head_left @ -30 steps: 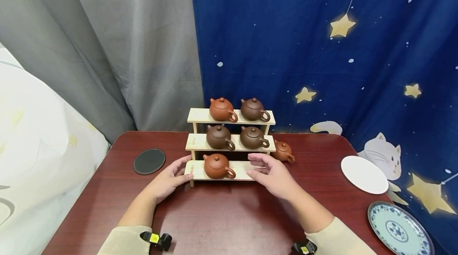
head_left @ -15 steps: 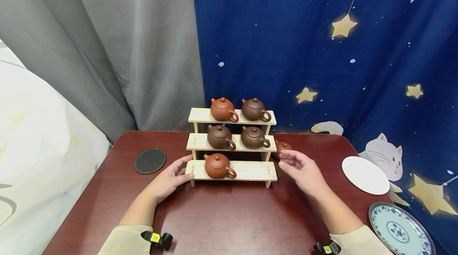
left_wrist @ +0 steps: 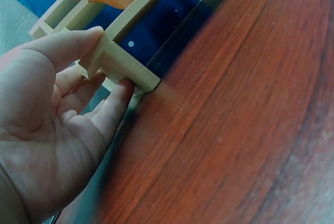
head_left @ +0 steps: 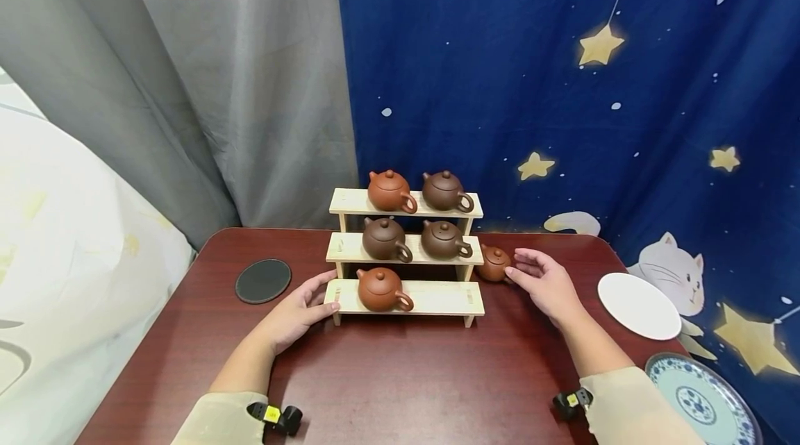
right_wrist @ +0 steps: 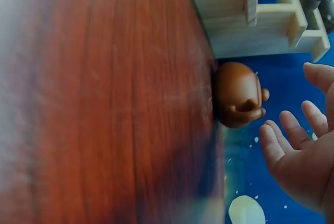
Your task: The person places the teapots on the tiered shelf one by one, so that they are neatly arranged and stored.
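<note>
A three-tier wooden display stand (head_left: 437, 298) bears reddish-brown and dark brown teapots. My left hand (head_left: 300, 309) holds the left end of its lowest shelf, thumb at the shelf edge and fingers against the leg (left_wrist: 128, 67). On that shelf sits a reddish-brown teapot (head_left: 380, 290). Another reddish-brown teapot (head_left: 494, 264) stands on the table just right of the stand, its handle toward my right hand (head_left: 546, 285). That hand's fingers are spread and relaxed beside it; in the right wrist view a gap shows between the fingers (right_wrist: 271, 145) and the teapot (right_wrist: 236, 96).
Two dark teapots (head_left: 384, 239) stand on the middle shelf. The top shelf carries a reddish teapot (head_left: 389, 191) and a dark one (head_left: 443, 191). A black round mat (head_left: 263, 281) lies left, a white plate (head_left: 639, 306) and a blue-patterned plate (head_left: 671, 365) right.
My right hand has moved right, from the lowest shelf's right end past the teapot on the table to its handle side. My left hand stays on the stand.
</note>
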Action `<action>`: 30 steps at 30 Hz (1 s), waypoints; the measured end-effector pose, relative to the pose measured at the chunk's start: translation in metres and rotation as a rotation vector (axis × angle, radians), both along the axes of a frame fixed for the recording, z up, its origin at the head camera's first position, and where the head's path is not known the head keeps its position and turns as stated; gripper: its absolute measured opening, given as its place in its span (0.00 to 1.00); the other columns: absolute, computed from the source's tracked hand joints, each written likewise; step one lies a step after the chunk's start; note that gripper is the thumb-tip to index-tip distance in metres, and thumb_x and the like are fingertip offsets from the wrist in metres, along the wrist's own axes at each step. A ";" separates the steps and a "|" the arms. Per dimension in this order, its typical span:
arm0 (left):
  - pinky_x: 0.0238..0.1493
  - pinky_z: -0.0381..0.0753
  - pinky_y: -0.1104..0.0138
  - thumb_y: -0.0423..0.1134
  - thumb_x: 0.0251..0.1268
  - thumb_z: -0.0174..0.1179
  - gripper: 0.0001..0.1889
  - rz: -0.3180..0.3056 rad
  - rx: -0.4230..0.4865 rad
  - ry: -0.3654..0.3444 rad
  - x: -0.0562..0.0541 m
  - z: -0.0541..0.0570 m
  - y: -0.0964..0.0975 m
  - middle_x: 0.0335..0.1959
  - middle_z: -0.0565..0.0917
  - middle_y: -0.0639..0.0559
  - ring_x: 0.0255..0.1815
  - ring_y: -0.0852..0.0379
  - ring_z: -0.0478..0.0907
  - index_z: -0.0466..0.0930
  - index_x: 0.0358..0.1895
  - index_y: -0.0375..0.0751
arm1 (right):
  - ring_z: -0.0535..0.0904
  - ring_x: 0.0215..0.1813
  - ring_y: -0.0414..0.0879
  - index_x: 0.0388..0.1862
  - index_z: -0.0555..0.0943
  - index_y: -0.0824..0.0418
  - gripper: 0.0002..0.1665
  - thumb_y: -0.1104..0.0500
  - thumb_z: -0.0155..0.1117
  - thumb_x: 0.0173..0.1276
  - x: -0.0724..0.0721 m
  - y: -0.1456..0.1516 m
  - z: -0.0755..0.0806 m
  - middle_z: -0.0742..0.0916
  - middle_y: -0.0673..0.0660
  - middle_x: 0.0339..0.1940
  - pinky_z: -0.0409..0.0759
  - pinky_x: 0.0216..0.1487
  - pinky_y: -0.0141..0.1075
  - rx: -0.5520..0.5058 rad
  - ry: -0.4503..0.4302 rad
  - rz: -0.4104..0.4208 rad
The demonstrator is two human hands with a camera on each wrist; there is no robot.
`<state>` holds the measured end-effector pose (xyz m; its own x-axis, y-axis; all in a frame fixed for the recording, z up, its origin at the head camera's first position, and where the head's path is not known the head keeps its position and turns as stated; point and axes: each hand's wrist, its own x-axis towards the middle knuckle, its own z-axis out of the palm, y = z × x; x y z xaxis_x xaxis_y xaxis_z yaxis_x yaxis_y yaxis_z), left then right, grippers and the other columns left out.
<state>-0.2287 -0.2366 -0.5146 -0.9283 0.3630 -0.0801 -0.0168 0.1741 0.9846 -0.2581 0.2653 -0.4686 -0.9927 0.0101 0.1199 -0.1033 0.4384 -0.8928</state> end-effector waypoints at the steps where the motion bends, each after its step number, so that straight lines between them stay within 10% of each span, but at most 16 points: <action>1: 0.59 0.81 0.72 0.41 0.77 0.67 0.42 0.001 0.001 0.001 0.000 0.000 0.000 0.81 0.68 0.34 0.74 0.48 0.76 0.53 0.86 0.44 | 0.81 0.73 0.60 0.75 0.76 0.64 0.36 0.51 0.74 0.74 -0.003 0.001 -0.001 0.81 0.69 0.74 0.77 0.52 0.16 0.017 -0.007 -0.001; 30: 0.60 0.82 0.71 0.41 0.77 0.67 0.43 -0.004 0.010 -0.008 0.000 -0.001 -0.001 0.79 0.70 0.33 0.70 0.51 0.79 0.53 0.87 0.45 | 0.78 0.73 0.59 0.83 0.65 0.65 0.53 0.61 0.81 0.63 -0.056 -0.016 -0.028 0.78 0.68 0.76 0.78 0.67 0.38 0.045 -0.163 0.093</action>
